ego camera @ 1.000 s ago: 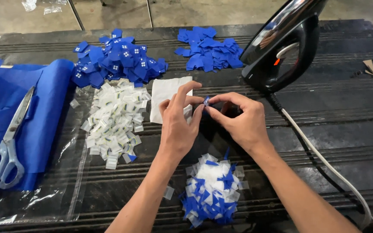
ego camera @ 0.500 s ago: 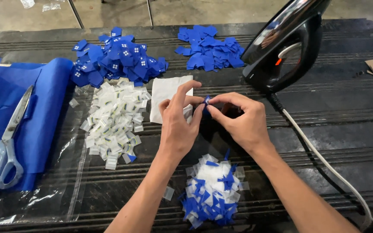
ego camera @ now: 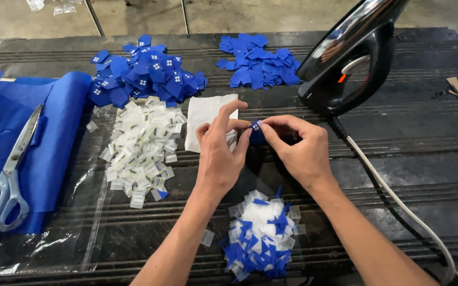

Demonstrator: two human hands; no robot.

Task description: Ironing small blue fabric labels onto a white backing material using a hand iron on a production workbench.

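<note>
Both hands meet at the middle of the dark work table. My left hand and my right hand pinch one small blue fabric piece between their fingertips; a white mark shows on its top edge. Just behind my left hand lies a white cloth square. Below the hands sits a heap of blue and white scraps.
A black electric iron stands upright at the right, its cord trailing toward me. Two piles of blue pieces lie at the back, white tags left of centre, scissors on blue cloth at far left.
The fingertips have shifted slightly on the small blue piece; the hands stay in the same spot and nothing else has moved.
</note>
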